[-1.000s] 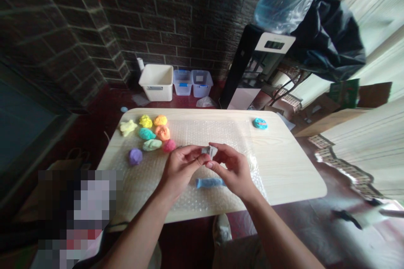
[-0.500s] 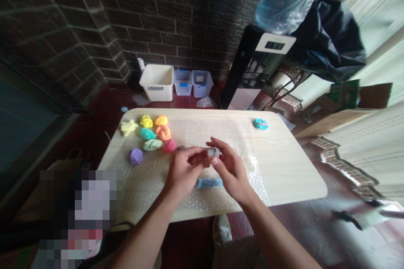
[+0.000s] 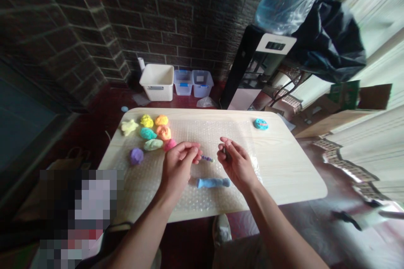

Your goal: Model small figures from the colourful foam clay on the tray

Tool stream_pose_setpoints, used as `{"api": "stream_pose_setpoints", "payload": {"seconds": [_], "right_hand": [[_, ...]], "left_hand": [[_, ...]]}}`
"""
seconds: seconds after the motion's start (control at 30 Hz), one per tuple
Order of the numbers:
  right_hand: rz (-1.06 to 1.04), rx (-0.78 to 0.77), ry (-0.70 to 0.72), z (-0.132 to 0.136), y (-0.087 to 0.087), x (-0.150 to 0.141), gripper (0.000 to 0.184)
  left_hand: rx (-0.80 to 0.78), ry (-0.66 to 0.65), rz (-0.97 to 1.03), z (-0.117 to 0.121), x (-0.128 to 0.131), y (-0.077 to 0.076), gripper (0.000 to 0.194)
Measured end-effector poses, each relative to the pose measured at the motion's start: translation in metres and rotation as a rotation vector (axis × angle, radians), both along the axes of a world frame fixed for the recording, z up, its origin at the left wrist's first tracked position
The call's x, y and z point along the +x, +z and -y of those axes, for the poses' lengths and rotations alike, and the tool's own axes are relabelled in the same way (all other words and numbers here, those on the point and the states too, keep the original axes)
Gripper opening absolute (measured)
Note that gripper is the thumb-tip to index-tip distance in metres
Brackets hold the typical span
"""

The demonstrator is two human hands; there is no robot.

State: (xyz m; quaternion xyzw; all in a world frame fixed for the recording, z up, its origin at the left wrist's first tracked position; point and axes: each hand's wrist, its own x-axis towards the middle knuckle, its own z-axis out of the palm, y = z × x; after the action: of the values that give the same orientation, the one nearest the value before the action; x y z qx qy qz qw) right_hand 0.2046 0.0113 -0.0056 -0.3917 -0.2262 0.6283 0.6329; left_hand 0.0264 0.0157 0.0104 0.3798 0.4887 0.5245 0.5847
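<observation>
My left hand (image 3: 179, 164) is curled closed over the bubble wrap sheet (image 3: 202, 134), and a thin grey-purple strand of clay (image 3: 207, 159) sticks out from its fingertips. My right hand (image 3: 236, 163) is a short way to the right, its fingers pinched on a small dark grey bit of clay (image 3: 224, 150). A blue clay roll (image 3: 213, 182) lies on the sheet just below and between both hands. The pink lump (image 3: 169, 144) sits close to my left hand's knuckles.
Several coloured clay lumps lie at the table's far left: yellow (image 3: 146, 120), orange (image 3: 161, 120), teal (image 3: 147, 133), purple (image 3: 136, 156). A flat blue clay disc (image 3: 260, 123) lies far right. On the floor beyond the wooden table (image 3: 293, 168) stand a white bin (image 3: 157, 82) and a water dispenser (image 3: 252, 71).
My hands, together around one grey clay lump, have drawn apart. The lump is split: a thin strand trails from the left hand and a small bit stays in the right.
</observation>
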Motion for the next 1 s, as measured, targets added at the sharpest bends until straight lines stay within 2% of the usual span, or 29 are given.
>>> {"api": "stream_pose_setpoints", "payload": {"seconds": [0.2,0.37,0.4,0.5,0.57,0.77,1.0], "right_hand": [[-0.097,-0.05,0.151,0.002,0.005,0.002,0.032],[-0.083,-0.111,0.186,-0.002,0.007,0.004,0.023],[-0.071,-0.117,0.184,-0.002,0.007,0.004,0.029],[-0.023,-0.134,0.134,0.0,0.01,0.005,0.061],[-0.013,-0.165,0.077,0.003,0.012,0.003,0.071],[-0.005,-0.209,-0.005,0.007,0.016,-0.003,0.067],[0.24,-0.17,-0.041,0.006,0.012,-0.007,0.066]], "left_hand": [[-0.027,-0.032,0.006,0.004,0.004,0.004,0.016],[-0.045,-0.031,0.023,0.004,0.004,0.005,0.015],[-0.044,-0.035,0.028,0.005,0.005,0.005,0.015],[-0.04,-0.049,0.037,0.005,0.006,0.005,0.016],[-0.036,-0.053,0.037,0.005,0.006,0.005,0.015],[-0.012,-0.06,0.029,0.004,0.006,0.003,0.014],[0.029,-0.09,0.009,0.004,0.009,-0.002,0.016]]}}
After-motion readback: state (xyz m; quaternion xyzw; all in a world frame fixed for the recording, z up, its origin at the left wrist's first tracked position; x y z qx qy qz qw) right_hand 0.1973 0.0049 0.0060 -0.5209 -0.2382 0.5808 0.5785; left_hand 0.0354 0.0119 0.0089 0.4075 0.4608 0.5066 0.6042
